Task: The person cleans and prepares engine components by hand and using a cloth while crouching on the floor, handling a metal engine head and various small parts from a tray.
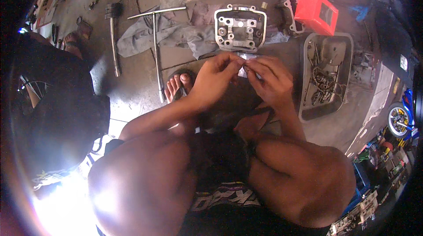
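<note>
Head view: at frame centre, left hand (216,77) and right hand (271,79) pinch a small clear packet (243,66) between fingertips; right of them, a grey tray (326,75) holds greasy metal parts (324,81).

cylinder head (240,29) on rag (176,33), tray (306,99) right

Upper centre: silver-grey cast-metal engine cover (240,28) on crumpled grey cloth (176,33). Upper right: bright red box (316,13); dull grey metal tray (306,104) holding brown, oily parts. Upper left: silver T-handle wrench (156,42) on stained grey-brown concrete floor (132,81). Centre: small clear, whitish packet (242,66).
</note>
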Demonstrator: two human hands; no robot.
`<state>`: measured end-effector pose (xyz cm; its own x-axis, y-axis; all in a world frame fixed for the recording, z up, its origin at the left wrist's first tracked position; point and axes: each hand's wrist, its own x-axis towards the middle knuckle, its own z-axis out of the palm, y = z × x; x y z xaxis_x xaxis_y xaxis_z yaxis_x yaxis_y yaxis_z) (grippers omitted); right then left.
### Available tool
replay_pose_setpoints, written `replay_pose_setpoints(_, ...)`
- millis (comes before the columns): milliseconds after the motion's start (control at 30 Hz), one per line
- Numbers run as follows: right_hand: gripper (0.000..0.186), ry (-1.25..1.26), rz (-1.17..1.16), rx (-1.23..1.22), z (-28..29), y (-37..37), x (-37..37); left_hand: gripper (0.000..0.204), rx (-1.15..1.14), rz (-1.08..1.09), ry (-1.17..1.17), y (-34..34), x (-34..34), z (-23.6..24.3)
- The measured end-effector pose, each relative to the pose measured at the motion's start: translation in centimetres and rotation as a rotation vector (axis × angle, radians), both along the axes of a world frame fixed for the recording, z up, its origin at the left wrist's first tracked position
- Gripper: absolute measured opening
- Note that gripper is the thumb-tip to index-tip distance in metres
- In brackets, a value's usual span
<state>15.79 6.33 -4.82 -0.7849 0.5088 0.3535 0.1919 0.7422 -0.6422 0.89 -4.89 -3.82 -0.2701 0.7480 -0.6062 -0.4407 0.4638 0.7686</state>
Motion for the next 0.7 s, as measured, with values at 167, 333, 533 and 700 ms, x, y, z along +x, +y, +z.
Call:
replay_pose_setpoints(167, 0.021, -0.070, -0.053, -0.030, -0.4, 1.0, 0.5, 0.023, 0.045, -0.107, 0.074, -0.2, -0.3, -0.1)
replay_pose_setpoints(333, 0.021, -0.086, -0.048, 0.013, -2.1, 6.6, 0.4, 0.021, 0.109, -0.143, 0.114, -0.8, -0.2, -0.5)
replay_pose_setpoints(533, 0.020, -0.157, 0.079, 0.179, -2.9, 8.4, -0.3, 0.019, 0.110, -0.174, 0.073, -1.0, -0.5, -0.3)
replay_pose_setpoints(700, 0.020, -0.220, 0.110, 0.251, -3.0, 8.0, -0.3, 0.020, 0.142, -0.130, 0.158, -1.1, -0.2, -0.7)
